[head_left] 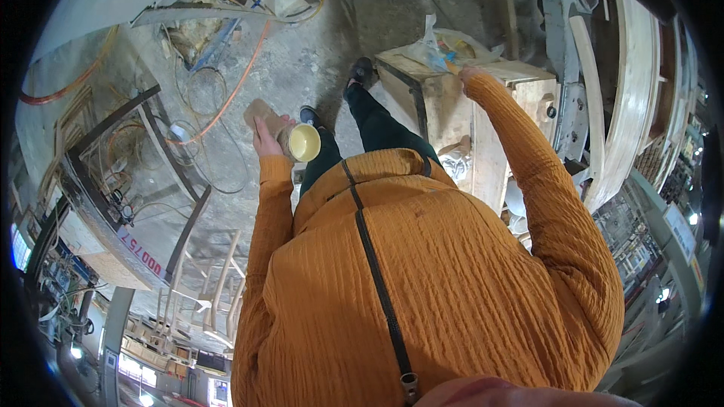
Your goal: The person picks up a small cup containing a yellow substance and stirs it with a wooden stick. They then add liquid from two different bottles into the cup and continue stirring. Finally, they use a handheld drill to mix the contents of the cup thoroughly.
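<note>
The left hand (265, 138) wraps its fingers around a pale yellow cup (304, 142), held out in front of the body. The right hand (468, 74) reaches onto a wooden tabletop (520, 71), touching a clear plastic bag (431, 49); whether its fingers are closed I cannot tell.

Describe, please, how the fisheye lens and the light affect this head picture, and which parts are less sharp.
Head view: black corners frame a round image; the curved wooden rails and the metal frame bend toward the rim. Light is soft and even, shadows faint. The left hand with the pale yellow cup is fairly sharp; the right hand on the wooden bench is small and less distinct.
</note>
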`<state>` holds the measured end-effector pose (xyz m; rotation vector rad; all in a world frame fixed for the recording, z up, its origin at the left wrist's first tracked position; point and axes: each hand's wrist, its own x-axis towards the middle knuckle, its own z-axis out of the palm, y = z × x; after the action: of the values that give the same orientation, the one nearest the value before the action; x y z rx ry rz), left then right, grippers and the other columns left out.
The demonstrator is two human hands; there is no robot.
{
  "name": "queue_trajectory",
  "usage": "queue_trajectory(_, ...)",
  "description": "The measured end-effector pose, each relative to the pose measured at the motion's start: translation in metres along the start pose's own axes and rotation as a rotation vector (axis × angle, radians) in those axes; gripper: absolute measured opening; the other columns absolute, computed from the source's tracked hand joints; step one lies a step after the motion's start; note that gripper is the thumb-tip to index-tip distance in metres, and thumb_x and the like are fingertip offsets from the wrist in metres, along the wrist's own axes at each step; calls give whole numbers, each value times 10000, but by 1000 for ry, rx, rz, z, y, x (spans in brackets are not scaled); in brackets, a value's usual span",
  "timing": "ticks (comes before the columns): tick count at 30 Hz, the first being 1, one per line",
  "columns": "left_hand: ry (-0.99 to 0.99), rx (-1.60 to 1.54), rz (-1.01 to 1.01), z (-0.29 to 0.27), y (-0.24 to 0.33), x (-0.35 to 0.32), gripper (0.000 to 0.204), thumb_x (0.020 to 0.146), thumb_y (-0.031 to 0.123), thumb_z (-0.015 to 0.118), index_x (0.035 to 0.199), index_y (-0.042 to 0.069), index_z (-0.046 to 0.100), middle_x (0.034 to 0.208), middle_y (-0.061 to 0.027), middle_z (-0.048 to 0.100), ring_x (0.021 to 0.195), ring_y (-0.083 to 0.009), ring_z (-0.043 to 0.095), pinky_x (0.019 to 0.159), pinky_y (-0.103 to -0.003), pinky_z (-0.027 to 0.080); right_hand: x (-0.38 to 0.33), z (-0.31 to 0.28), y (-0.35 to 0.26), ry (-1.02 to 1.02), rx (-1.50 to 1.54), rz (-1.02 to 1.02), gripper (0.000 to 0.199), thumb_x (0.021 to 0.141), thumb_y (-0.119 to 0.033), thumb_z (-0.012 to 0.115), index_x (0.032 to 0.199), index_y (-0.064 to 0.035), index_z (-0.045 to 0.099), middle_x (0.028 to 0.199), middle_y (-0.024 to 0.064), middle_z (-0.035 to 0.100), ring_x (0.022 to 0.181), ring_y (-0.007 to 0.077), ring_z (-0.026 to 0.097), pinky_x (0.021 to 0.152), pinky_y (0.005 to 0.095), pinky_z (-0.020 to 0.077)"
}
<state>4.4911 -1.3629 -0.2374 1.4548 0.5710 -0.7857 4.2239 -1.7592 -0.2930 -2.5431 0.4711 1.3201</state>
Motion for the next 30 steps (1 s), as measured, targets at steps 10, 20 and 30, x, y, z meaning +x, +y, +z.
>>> queue_trajectory(10,49,-76,-1,-13,-5,6,547,901,483,386,1132,-13,415,862,-201,591,720,-318,607,622,-416,528,-25,-35,-21,-156,-14,154,374,641,18,564,1001,-77,605,1027,126,555,979,308,537,813,392,439)
queue_trajectory(20,49,-183,52,-24,6,11,578,874,492,448,1148,-13,384,860,-215,584,714,-313,606,616,-413,531,-67,-76,-11,-113,84,28,322,629,32,560,932,-53,630,955,136,568,961,313,545,808,389,435)
queue_trajectory(30,3,-167,56,-9,6,12,562,878,492,437,1141,-5,408,899,-225,575,731,-336,600,633,-435,525,-116,-147,9,76,527,284,397,708,-8,446,1058,-61,626,960,100,623,786,213,610,672,296,483)
